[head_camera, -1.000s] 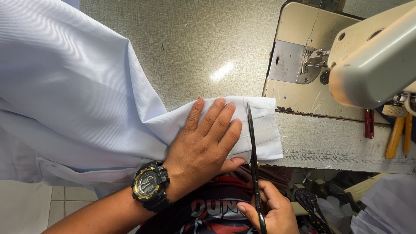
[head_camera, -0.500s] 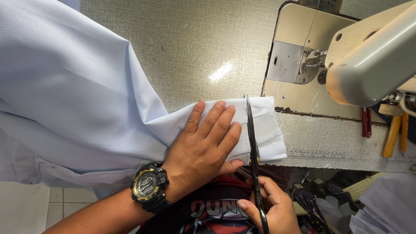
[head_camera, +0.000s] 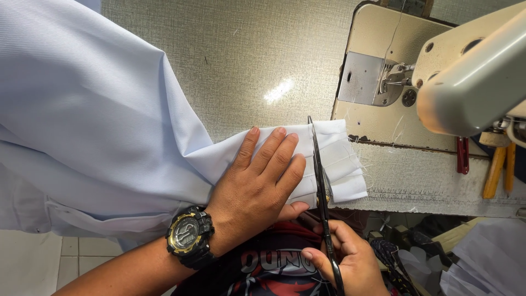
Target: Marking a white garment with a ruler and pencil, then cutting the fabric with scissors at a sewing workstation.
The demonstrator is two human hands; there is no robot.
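Observation:
My left hand lies flat, fingers spread, on a folded end of pale blue-white fabric at the table's near edge. A black and gold wristwatch sits on that wrist. My right hand grips the handles of long dark scissors. Their blades point away from me and lie across the folded fabric end, just right of my left fingers. Loose threads fray at the fabric's right edge.
A cream industrial sewing machine stands at the right, its metal needle plate behind the fabric end. The table top is grey and textured. Red and orange tool handles lie at the far right. White cloth pieces sit below the table.
The scissors have shifted slightly forward across the fabric end, and my right hand has come up a little. My left hand stays pressed on the fabric.

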